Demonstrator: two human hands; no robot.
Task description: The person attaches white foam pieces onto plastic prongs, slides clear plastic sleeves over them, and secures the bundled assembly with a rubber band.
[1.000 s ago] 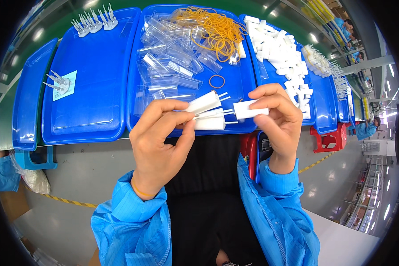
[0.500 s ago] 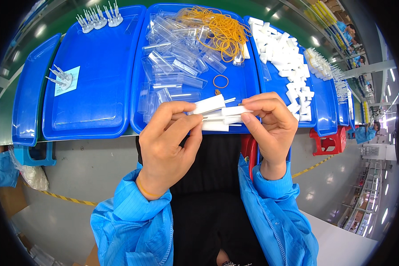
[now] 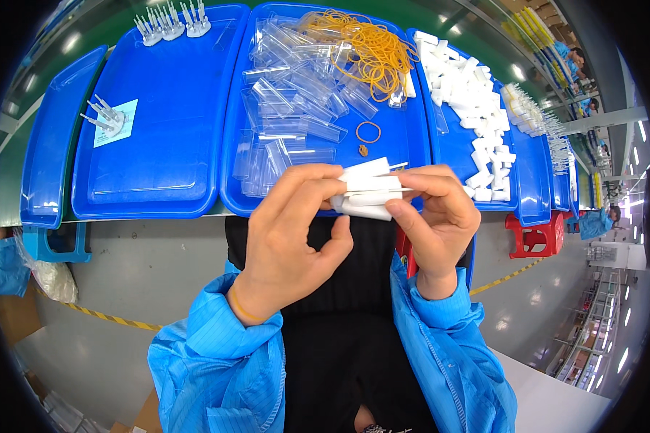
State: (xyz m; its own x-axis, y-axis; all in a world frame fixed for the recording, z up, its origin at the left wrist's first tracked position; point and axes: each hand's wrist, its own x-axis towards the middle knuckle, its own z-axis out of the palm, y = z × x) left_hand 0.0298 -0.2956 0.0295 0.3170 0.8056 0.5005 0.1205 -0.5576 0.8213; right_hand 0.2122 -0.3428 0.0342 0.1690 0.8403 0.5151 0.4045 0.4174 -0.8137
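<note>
In front of me, over the near edge of the middle blue tray (image 3: 404,144), I hold a small bundle of white blocks (image 3: 372,184) with thin pins sticking out at the right. My left hand (image 3: 285,238) grips the bundle's left end with its fingers, its thumb held lower and apart from the blocks. Thumb and fingers of my right hand (image 3: 440,224) close on the right end, by the pins. Just beyond the bundle lie a loose rubber band (image 3: 368,131) and a small brown piece (image 3: 363,151). Fingers partly hide the blocks' ends.
Clear plastic sleeves (image 3: 296,108) and a heap of yellow rubber bands (image 3: 375,54) fill the middle tray. More white blocks (image 3: 477,108) lie in the tray on the right. The left tray (image 3: 166,151) holds pinned clusters (image 3: 107,119). A red stool (image 3: 538,234) stands below right.
The white blocks, staggered before, are now gathered into a tighter bundle. My left fingers have moved right along it, and the left thumb has dropped away from the blocks.
</note>
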